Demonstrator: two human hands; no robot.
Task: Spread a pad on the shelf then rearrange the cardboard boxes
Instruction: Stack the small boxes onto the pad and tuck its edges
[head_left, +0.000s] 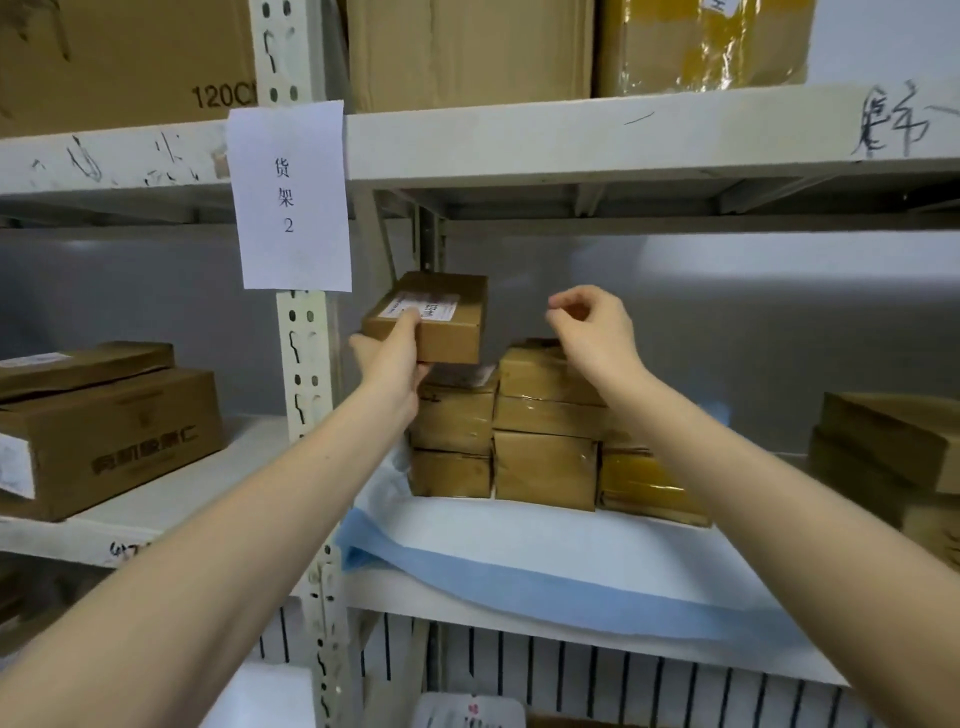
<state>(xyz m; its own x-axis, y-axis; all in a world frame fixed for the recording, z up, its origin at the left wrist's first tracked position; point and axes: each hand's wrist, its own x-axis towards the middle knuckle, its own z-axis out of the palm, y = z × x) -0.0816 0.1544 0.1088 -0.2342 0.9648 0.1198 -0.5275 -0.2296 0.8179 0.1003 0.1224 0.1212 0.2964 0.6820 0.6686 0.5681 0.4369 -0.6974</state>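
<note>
left hand grips small labelled box by near end, raised above left stack. lower it flat, edges flush. right hand loosely curled, empty, over middle stack: use it to steady. pad lies under stacks, front edge rumpled.

Left hand gripping small labelled brown cardboard box above stacked taped cardboard boxes, right hand loosely curled alongside, white-and-blue pad covering white metal shelf.
</note>
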